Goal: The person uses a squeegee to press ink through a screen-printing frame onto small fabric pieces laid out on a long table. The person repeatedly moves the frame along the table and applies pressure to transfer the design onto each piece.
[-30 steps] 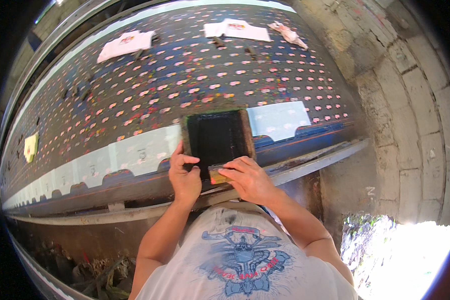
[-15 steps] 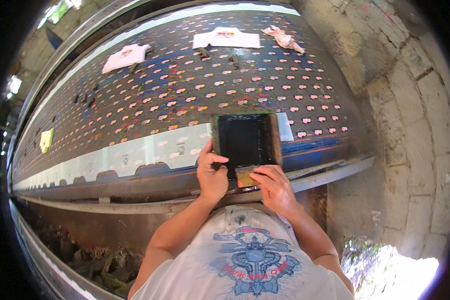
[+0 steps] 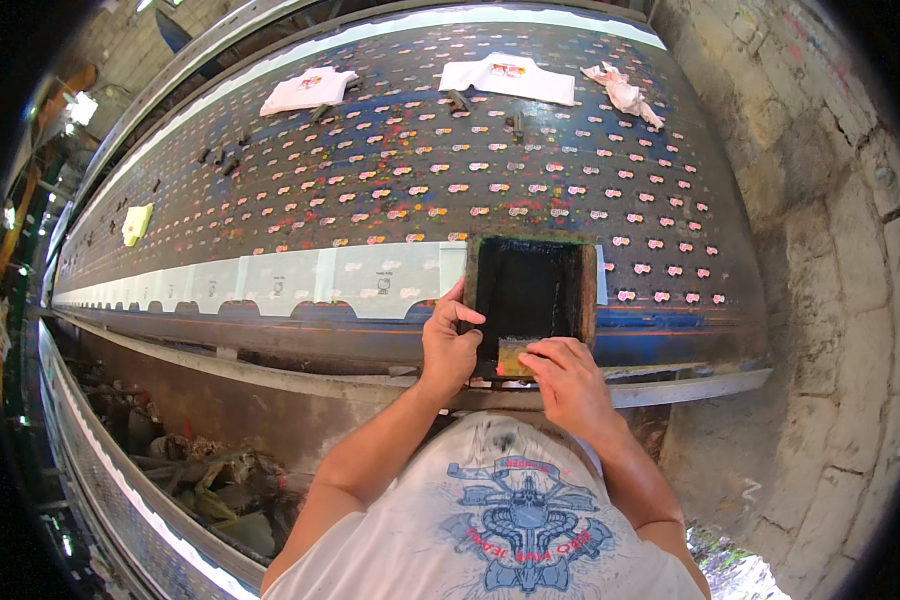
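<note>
A printing screen frame (image 3: 590,290) with wooden sides and a dark, ink-covered mesh lies over the near edge of a long table. My left hand (image 3: 452,345) is closed on its left side near the front corner, thumb over the rim. A yellowish squeegee (image 3: 515,358) with a reddish corner stands at the near end of the mesh. Pinching its right part are the fingers of my right hand (image 3: 573,385). Beneath the frame, pale sheets (image 3: 350,280) run along the near edge, with a narrow strip showing at its right. Whatever lies directly under the mesh is hidden.
The dark table (image 3: 370,190) carries rows of small printed pieces. Toward the far side are white printed shirt pieces (image 3: 510,80), a crumpled cloth (image 3: 625,95) and small dark blocks. A yellow piece (image 3: 137,225) lies left. A rail (image 3: 690,388) borders the near edge; a stone wall (image 3: 850,260) stands right.
The whole scene has shifted rightward in view as my head turned. Less of the pale sheet shows right of the frame. Both hands keep their holds on frame and squeegee.
</note>
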Demonstrator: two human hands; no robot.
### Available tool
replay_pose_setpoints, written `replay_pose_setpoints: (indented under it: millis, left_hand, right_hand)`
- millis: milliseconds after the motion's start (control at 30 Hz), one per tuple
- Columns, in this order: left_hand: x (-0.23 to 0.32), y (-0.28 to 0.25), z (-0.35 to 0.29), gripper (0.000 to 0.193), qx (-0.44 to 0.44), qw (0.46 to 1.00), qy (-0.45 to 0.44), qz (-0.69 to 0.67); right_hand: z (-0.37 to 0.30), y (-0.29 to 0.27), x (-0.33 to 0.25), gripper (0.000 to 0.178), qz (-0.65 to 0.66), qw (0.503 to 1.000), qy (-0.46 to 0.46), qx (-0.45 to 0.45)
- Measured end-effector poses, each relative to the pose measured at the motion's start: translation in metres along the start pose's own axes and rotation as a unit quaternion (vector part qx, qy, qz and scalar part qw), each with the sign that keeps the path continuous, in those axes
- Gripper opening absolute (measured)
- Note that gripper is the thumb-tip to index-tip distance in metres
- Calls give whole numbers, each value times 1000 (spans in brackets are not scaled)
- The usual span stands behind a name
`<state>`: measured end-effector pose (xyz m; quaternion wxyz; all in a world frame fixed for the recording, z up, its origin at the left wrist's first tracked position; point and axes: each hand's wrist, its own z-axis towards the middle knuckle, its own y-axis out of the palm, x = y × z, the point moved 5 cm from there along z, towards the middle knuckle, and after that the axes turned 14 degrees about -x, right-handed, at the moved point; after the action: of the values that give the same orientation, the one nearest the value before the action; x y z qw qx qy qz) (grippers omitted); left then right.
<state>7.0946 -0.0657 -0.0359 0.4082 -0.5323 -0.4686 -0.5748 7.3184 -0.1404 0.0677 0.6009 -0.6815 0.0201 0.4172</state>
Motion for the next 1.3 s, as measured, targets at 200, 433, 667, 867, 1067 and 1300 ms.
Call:
replay_pose_setpoints:
  millis: [200,433,667,867,1067,1300]
  left_hand:
    - [-8,-2,2,36,7,999,10,-29]
    - [-12,0,0,33,20,1000,8,17]
    - [-2,2,1,33,13,997,22,79]
    - [4,2,-1,35,3,995,21,95]
    - [5,2,-1,36,-8,996,8,93]
    - [5,1,3,36,-5,996,21,88]
  right_hand:
    - [18,-9,-16,45,-75,996,-12,-52]
    - [65,-42,22,46,-51,993,-10,-110]
    - [132,-48,69,44,-99,995,27,-2]
    - [117,-34,58,53,-109,992,53,-30]
    - [64,-11,15,59,-125,989,59,-47]
    - [26,1,-15,54,-110,992,51,-37]
